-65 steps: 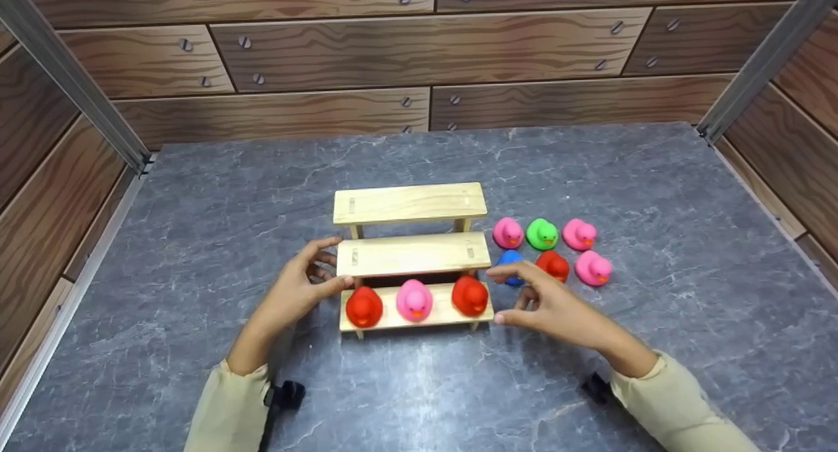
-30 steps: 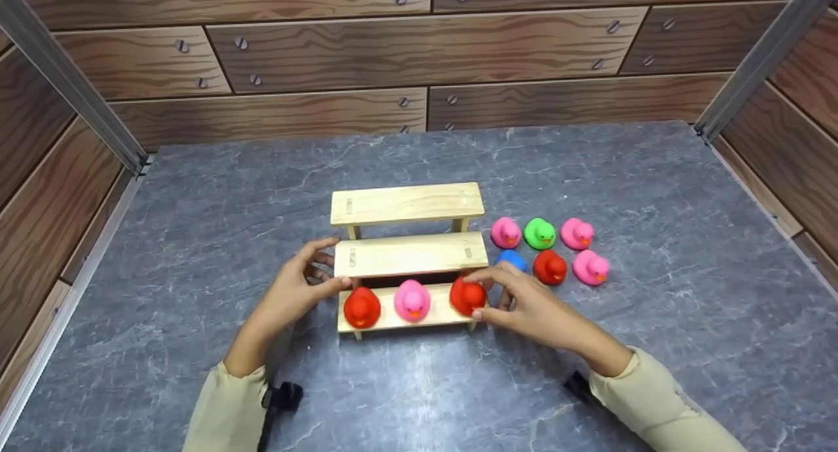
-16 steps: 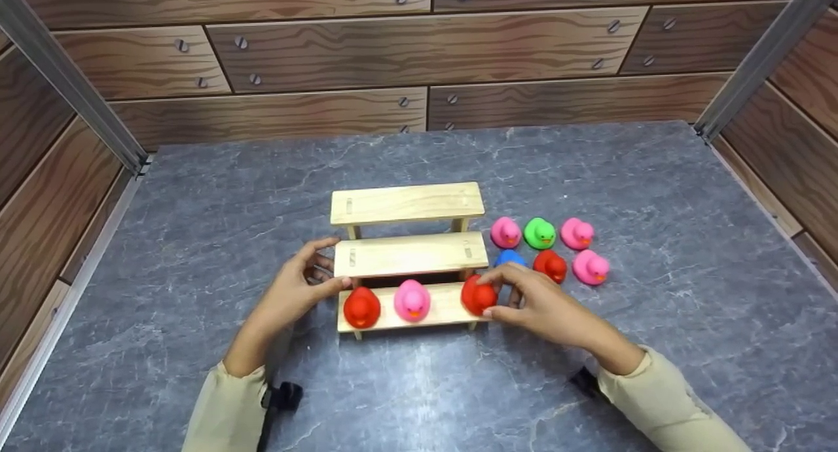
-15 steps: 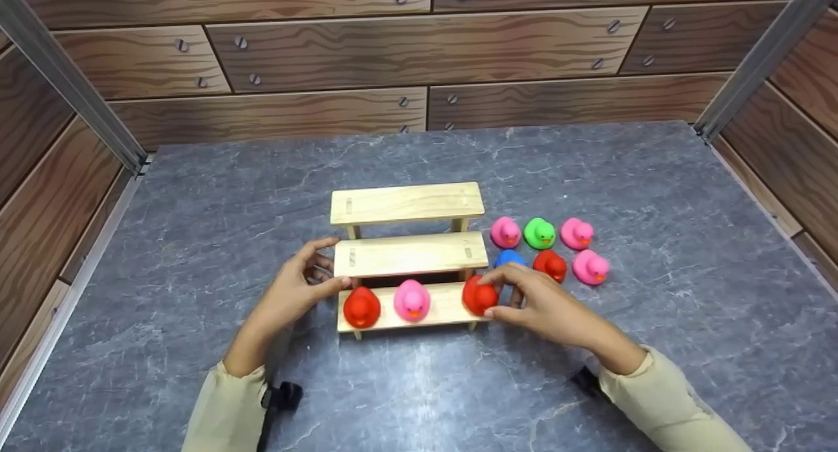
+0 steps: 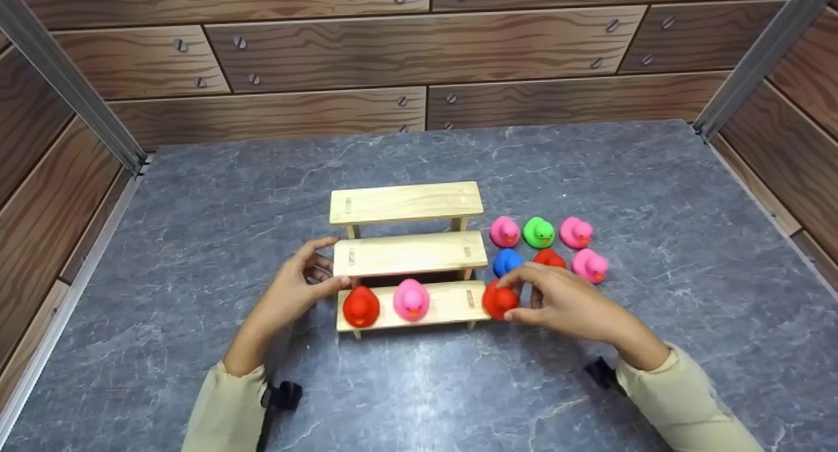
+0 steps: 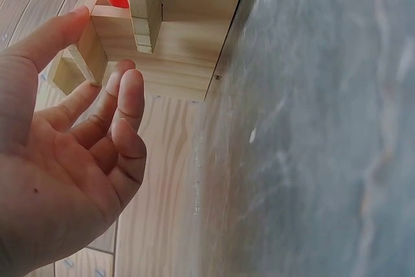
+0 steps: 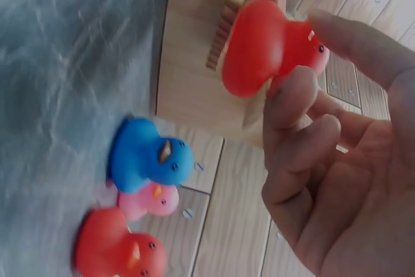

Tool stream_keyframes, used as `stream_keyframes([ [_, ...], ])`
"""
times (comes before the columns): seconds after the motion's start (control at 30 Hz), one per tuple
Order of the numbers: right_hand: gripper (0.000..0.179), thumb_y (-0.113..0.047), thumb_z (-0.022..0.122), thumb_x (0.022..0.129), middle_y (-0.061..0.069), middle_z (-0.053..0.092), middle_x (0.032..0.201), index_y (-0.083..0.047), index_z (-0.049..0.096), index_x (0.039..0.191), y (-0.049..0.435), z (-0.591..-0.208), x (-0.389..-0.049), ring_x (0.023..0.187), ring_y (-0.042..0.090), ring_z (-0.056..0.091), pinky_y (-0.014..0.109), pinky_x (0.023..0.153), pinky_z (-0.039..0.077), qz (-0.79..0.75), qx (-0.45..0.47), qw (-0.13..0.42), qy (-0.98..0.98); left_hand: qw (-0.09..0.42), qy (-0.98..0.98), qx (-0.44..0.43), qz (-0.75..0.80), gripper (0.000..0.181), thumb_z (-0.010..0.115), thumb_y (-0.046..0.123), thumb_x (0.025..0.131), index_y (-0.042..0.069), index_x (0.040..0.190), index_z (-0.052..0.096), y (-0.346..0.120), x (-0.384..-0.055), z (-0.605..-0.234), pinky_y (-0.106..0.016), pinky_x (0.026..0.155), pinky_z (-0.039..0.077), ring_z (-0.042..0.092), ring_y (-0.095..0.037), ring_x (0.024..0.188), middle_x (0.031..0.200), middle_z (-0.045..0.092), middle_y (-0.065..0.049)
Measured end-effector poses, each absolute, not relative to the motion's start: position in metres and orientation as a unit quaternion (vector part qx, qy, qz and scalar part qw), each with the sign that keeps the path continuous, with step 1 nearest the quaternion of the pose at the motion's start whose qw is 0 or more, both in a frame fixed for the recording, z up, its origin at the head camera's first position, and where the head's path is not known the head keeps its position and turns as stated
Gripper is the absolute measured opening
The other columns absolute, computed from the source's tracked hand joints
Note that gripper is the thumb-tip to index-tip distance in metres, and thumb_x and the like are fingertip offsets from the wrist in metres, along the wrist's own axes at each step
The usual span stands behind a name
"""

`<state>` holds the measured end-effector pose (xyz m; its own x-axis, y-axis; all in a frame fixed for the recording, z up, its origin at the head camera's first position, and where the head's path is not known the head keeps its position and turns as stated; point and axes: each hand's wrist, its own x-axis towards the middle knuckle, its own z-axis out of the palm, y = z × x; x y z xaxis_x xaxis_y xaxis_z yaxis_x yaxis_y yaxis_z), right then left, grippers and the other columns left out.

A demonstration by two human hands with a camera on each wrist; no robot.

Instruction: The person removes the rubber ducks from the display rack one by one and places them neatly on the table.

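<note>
In the head view, a small three-step wooden stand (image 5: 409, 253) sits on the grey table. My left hand (image 5: 298, 282) holds the left end of its middle step, thumb at the front edge and index finger at the back; the other fingers (image 6: 130, 95) curl loosely beside it. My right hand (image 5: 569, 304) pinches a red rubber duck (image 5: 500, 300) between thumb and fingers, just off the right end of the bottom step. Another red duck (image 5: 361, 306) and a pink duck (image 5: 411, 300) stand on that bottom step.
Right of the stand, several ducks stand in two rows: pink (image 5: 505, 232), green (image 5: 539, 232) and pink (image 5: 576, 232) behind; blue (image 5: 507, 263), red (image 5: 548, 258) and pink (image 5: 590, 266) in front. The right hand partly covers the front red one. Wood-patterned walls (image 5: 419, 52) enclose the table.
My right hand closed on the red duck at the bottom step's right end and slid it rightward off the step. The left hand stayed at the stand.
</note>
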<state>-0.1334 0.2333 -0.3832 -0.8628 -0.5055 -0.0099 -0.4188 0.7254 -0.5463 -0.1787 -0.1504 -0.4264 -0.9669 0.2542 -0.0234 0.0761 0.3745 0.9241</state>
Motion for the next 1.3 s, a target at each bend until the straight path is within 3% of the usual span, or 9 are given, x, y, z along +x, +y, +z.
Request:
stream_keyframes([
  [0.23, 0.027, -0.026, 0.077, 0.081, -0.007, 0.062, 0.090, -0.018, 0.066, 0.105, 0.241, -0.379, -0.134, 0.075, 0.013, 0.055, 0.021, 0.062, 0.044, -0.235, -0.235, 0.090, 0.939, 0.080, 0.823, 0.099, 0.554, 0.065, 0.073, 0.013, 0.085, 0.003, 0.141, 0.043, -0.151, -0.179, -0.427, -0.022, 0.068, 0.045, 0.055, -0.015, 0.079, 0.101, 0.063, -0.017],
  [0.7, 0.028, -0.027, 0.078, 0.080, -0.005, 0.065, 0.089, -0.014, 0.067, 0.102, 0.246, -0.388, -0.140, 0.073, 0.006, 0.051, 0.023, 0.063, 0.042, -0.178, -0.222, 0.080, 0.955, 0.082, 0.823, 0.105, 0.552, 0.064, 0.074, 0.013, 0.085, 0.004, 0.141, 0.044, -0.151, -0.179, -0.426, -0.022, 0.066, 0.045, 0.056, -0.015, 0.079, 0.100, 0.063, -0.016],
  [1.3, 0.031, -0.027, 0.076, 0.082, -0.001, 0.061, 0.078, -0.010, 0.065, 0.106, 0.250, -0.398, -0.148, 0.059, 0.007, 0.046, 0.024, 0.052, 0.038, -0.170, -0.198, 0.114, 0.959, 0.077, 0.826, 0.097, 0.550, 0.066, 0.075, 0.012, 0.083, 0.003, 0.141, 0.044, -0.150, -0.180, -0.428, -0.021, 0.066, 0.045, 0.056, -0.015, 0.077, 0.099, 0.064, -0.017],
])
